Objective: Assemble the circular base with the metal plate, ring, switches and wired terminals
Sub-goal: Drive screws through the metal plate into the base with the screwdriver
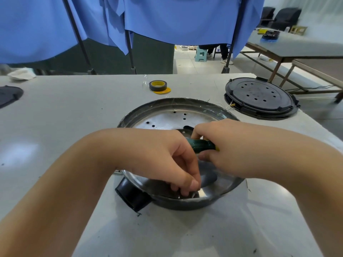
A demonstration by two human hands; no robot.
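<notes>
Head view: circular base [167, 108] holds metal plate [167, 120]; right hand [222, 143] grip wraps screwdriver [203, 145]; left hand [172, 164] grip pinches something unclear.

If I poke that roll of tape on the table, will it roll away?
Probably not. The roll of tape lies flat on its side, so a poke would likely just slide it across the smooth table. It looks small and hollow, so probably light. Stood on its edge, it could roll.
</notes>
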